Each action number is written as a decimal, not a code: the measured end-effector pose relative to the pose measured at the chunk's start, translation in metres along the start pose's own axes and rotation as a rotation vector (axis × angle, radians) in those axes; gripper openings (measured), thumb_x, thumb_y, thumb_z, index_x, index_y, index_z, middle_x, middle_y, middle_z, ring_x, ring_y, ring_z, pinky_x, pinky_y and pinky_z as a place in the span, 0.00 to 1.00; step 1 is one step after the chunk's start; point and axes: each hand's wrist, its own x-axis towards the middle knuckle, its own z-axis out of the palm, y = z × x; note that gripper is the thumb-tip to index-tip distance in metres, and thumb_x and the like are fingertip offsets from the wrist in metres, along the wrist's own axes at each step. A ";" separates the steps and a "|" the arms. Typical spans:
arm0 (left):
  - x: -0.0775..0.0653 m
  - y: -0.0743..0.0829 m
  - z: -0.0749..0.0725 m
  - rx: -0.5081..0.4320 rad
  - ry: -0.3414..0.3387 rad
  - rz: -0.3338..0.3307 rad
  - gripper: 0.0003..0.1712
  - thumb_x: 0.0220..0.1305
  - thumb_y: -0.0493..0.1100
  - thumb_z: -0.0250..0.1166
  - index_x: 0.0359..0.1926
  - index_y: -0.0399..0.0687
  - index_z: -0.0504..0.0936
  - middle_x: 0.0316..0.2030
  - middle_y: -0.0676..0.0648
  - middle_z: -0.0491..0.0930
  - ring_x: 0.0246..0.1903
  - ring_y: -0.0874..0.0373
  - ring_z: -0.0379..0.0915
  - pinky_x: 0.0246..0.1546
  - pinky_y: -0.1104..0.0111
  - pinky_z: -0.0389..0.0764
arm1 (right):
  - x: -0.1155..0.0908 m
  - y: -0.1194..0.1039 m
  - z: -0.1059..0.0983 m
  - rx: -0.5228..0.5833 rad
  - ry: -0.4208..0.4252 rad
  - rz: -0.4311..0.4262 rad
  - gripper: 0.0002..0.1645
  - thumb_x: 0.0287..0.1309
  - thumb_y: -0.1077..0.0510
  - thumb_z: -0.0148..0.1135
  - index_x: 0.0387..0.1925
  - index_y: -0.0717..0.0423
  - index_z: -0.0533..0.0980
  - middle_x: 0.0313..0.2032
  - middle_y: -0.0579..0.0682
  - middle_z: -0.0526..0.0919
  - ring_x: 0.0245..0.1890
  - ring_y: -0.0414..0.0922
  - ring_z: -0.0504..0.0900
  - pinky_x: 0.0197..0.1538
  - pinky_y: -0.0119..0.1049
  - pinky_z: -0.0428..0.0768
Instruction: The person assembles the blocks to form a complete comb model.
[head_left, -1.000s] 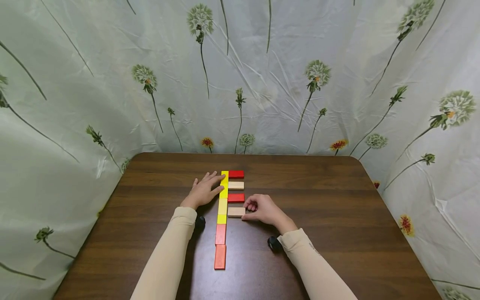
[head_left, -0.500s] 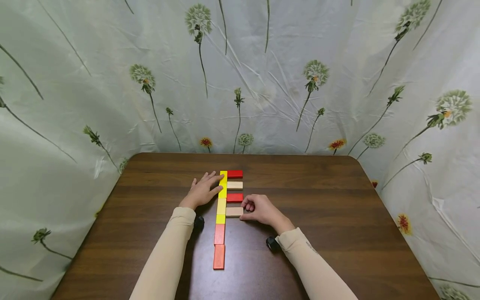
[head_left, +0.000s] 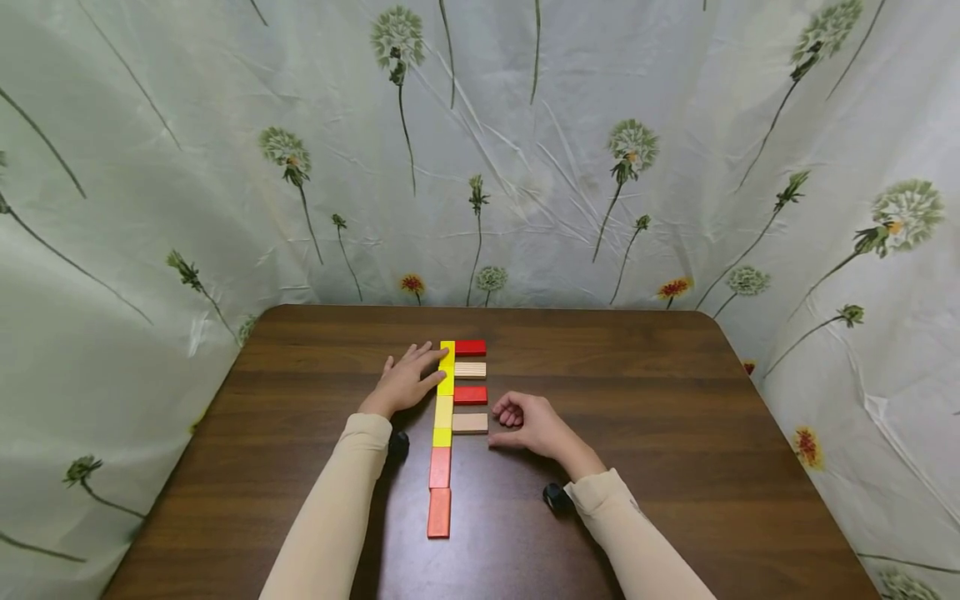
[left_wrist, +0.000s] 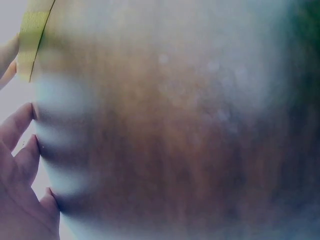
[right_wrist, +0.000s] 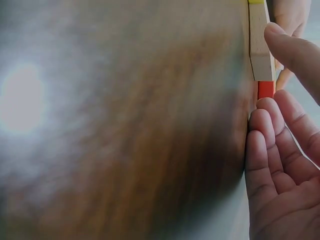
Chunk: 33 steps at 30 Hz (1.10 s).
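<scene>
My left hand (head_left: 405, 385) lies left of a column of flat blocks, its index finger and thumb touching the yellow block (head_left: 447, 383) at the far end. Four fingers are spread in the left wrist view. To the column's right, short rows stick out: a red block (head_left: 470, 348), a plain wooden block (head_left: 470, 371), another red block (head_left: 470, 396) and a nearer plain wooden block (head_left: 470, 424). Just right of that nearest block is my right hand (head_left: 536, 425), thumb and index finger apart with nothing between them. In the right wrist view, the thumb (right_wrist: 295, 52) overlaps the wooden block (right_wrist: 260, 42).
The column continues toward me with a pale yellow block (head_left: 444, 412), a yellow part (head_left: 442, 437), a pink block (head_left: 440, 467) and an orange-red block (head_left: 438, 513). All lie on a dark wooden table (head_left: 645, 392). A flowered curtain (head_left: 555, 167) hangs behind it.
My right hand has let go of the nearest plain wooden block and drawn slightly right and toward me. The left hand and the blocks have stayed in place.
</scene>
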 end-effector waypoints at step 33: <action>0.001 -0.003 -0.004 -0.070 -0.040 0.034 0.37 0.82 0.59 0.56 0.84 0.54 0.63 0.85 0.36 0.53 0.86 0.31 0.39 0.79 0.25 0.33 | -0.033 0.002 0.001 -0.081 -0.090 -0.027 0.19 0.55 0.49 0.85 0.44 0.47 0.84 0.39 0.39 0.83 0.41 0.38 0.79 0.48 0.29 0.81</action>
